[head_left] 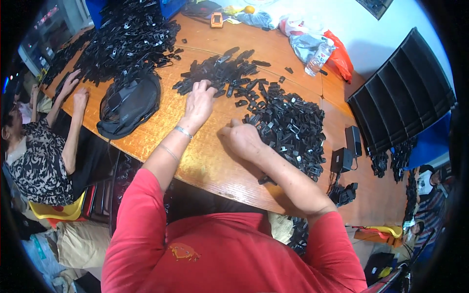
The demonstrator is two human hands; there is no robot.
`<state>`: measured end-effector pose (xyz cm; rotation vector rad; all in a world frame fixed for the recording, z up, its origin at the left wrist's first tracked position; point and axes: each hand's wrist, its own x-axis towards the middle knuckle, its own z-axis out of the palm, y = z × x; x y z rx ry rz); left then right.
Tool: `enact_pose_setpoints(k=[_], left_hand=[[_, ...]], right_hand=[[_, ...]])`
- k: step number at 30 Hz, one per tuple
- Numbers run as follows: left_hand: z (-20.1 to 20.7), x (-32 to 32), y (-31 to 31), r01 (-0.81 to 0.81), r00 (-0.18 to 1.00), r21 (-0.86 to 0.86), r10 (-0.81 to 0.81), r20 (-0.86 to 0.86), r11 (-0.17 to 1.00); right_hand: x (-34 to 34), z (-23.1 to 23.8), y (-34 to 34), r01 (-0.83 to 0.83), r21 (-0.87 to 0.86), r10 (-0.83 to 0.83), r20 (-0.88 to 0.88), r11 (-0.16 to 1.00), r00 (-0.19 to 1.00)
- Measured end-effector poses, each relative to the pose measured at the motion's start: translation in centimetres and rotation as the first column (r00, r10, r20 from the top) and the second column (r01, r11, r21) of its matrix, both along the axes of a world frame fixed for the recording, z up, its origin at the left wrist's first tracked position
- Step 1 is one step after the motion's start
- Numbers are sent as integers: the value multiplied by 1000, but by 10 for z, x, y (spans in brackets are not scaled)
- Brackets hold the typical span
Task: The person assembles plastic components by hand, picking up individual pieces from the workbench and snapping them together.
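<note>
My left hand [199,103] reaches to the near edge of a loose heap of small, long black plastic pieces [215,68]. Its fingers are bent a little and apart, the fingertips touching the pieces. My right hand [243,140] is curled closed just above the wooden tabletop [205,161], left of a larger heap of small black plastic parts [293,132]. Whatever its fingers hold, if anything, is hidden. A few single parts lie between the two heaps.
A black mesh bag [131,107] lies left, before a tall heap of black parts [127,39]. Another person's hand [80,100] rests at the left edge. A plastic bottle [320,57], black adapters [342,160] and a black panel [403,93] stand right. An orange device [217,19] sits behind.
</note>
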<state>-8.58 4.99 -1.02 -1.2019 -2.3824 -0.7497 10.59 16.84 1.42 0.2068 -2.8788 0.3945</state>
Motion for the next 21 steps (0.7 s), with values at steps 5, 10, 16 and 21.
enact_pose_setpoints(k=[5, 10, 16, 21], left_hand=[[-8, 40, -24, 84, 988, 27, -87, 124, 996], [4, 67, -48, 93, 983, 4, -93, 158, 996], [19, 89, -39, 67, 996, -43, -64, 60, 997], [10, 86, -31, 56, 995, -141, -44, 84, 988]], right_hand=[[17, -7, -15, -34, 37, 29, 122, 999, 992], [35, 4, -19, -44, 47, 40, 86, 998, 995], [45, 6, -21, -56, 51, 50, 105, 997, 993], [49, 0, -19, -80, 61, 75, 83, 995, 994]])
